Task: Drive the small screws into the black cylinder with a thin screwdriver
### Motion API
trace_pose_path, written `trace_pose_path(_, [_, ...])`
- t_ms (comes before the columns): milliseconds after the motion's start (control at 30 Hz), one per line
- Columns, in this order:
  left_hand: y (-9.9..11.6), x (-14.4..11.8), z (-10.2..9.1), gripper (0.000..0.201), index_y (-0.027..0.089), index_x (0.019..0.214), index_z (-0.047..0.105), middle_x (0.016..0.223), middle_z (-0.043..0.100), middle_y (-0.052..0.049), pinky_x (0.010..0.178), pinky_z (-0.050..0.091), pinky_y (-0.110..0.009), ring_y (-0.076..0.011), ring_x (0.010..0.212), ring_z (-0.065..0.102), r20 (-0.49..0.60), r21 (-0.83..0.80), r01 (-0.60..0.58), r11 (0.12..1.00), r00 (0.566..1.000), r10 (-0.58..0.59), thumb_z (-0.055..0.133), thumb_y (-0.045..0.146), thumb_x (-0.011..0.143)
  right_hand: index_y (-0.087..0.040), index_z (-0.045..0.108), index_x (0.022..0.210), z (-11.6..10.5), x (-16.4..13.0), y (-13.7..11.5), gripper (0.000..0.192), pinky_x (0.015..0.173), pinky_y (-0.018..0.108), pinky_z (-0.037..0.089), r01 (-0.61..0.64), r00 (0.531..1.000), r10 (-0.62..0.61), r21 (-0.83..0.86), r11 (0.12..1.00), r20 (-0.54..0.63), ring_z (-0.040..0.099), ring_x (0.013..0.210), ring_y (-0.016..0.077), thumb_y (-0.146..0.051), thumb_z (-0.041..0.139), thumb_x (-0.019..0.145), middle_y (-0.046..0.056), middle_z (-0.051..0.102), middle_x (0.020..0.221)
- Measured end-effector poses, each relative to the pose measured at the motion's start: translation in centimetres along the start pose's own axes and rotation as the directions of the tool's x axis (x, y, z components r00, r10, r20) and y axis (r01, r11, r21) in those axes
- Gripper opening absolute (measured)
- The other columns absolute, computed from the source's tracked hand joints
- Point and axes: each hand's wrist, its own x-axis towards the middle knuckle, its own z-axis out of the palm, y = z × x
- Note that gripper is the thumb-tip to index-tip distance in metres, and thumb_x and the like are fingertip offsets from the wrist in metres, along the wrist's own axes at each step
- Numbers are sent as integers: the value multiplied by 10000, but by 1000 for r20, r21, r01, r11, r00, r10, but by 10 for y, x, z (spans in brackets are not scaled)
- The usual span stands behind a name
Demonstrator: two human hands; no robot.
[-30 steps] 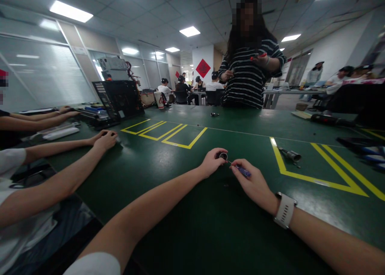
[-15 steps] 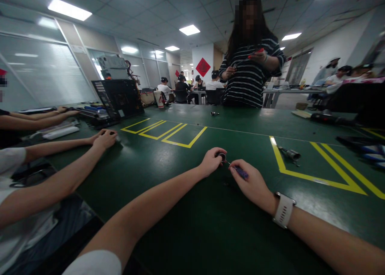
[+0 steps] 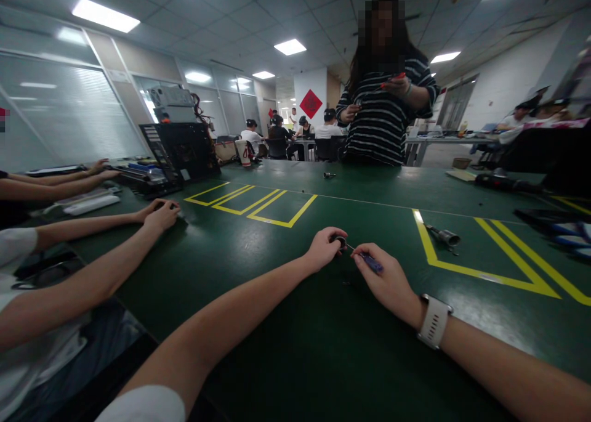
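Over a green desk [image 3: 258, 262], the left hand [image 3: 325, 249] grips a small round part [image 3: 342, 241]; just right of it, the right hand [image 3: 379, 271] grasps a purple-handled screwdriver [image 3: 373, 263], its shaft slanting leftward and away toward that part, tip contact unclear

Left hand [image 3: 324, 250] curled, right hand [image 3: 382, 273] pinching, forearms [image 3: 252, 302] converging

Across from me, I see a person [image 3: 378, 101] in a stripy top [image 3: 373, 132]. To my left, a paper cup [image 3: 244, 154] stands near a black computer case [image 3: 187, 151]. Far back hangs a red sign [image 3: 311, 103].
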Motion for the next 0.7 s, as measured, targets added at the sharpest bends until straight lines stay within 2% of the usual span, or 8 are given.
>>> trace_pose_path(133, [-2,1,0,231,106,927,559,792,585,-31,530,498,-177,-98,684,604,6,3,-16,1000,1000,16,437,28,746,-202,553,946,-2,0,-3,170,687,343,459,-6,999,6,5,1000,42,573,797,195,-294,439,860,53,603,893])
trace_pose_path(267, [-4,2,1,243,104,913,560,754,579,-19,504,488,-168,-98,665,604,-17,5,-14,1000,1000,15,433,17,726,-193,557,910,-1,0,-3,153,698,342,455,10,1000,-9,-8,1000,23,575,794,193,-278,442,855,53,607,870])
trace_pose_path(700, [0,1,0,228,102,930,572,871,593,-58,513,491,-183,-107,693,609,-28,-7,-1,1000,1000,0,436,62,751,-215,583,956,4,0,3,171,735,370,477,67,997,-64,-57,996,45,598,834,202,-254,457,848,52,637,915])
